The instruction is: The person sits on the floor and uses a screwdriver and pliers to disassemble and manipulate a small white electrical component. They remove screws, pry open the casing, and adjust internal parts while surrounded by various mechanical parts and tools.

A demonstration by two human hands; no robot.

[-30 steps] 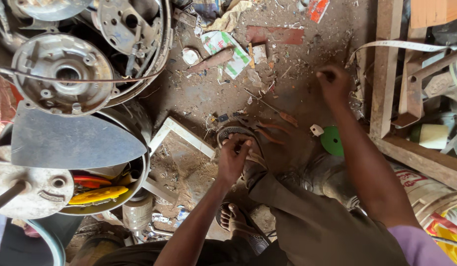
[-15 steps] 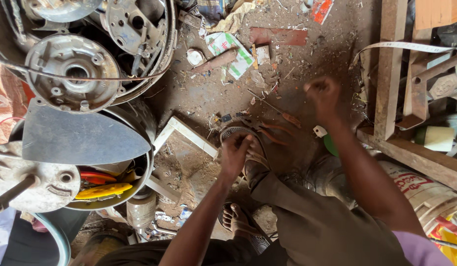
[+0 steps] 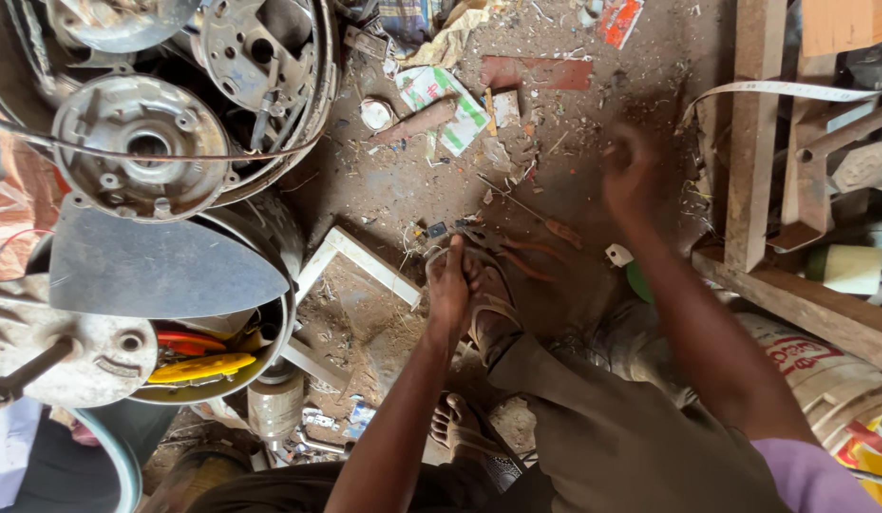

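Pliers with orange-red handles (image 3: 512, 249) lay on the dirt floor (image 3: 555, 123) at centre frame, just beside the person's sandalled foot (image 3: 493, 318), jaws toward the left hand. Left hand (image 3: 450, 285) was pressed down at frame centre, fingers curled narrow onto a small dark part (image 3: 437, 230) and thin wire on the ground; looked like it was pinning the piece steady against the foot, though exactly what the fingertips gripped was too small to tell. Right hand (image 3: 629, 171) sat upper right of centre, raised over the floor and motion-blurred; could not tell if it was open or closed, or holding anything. A thin screwdriver with a reddish handle (image 3: 545, 220) lay between the two hands, within easy reach.

Around them: white metal angle frame (image 3: 360, 261) left of the left hand, flat on the dirt. Round grey metal hub plate with holes (image 3: 142, 147) in the upper left, resting on a stack of rims. Grey curved sheet-metal blade (image 3: 156, 271) at left, laid across a round metal basin (image 3: 270, 332) holding yellow and orange pieces. Green-and-white printed wrapper (image 3: 441, 95) at top centre. Wooden bench frame (image 3: 754, 142) along the right edge, a white strap (image 3: 773, 90) draped over it.
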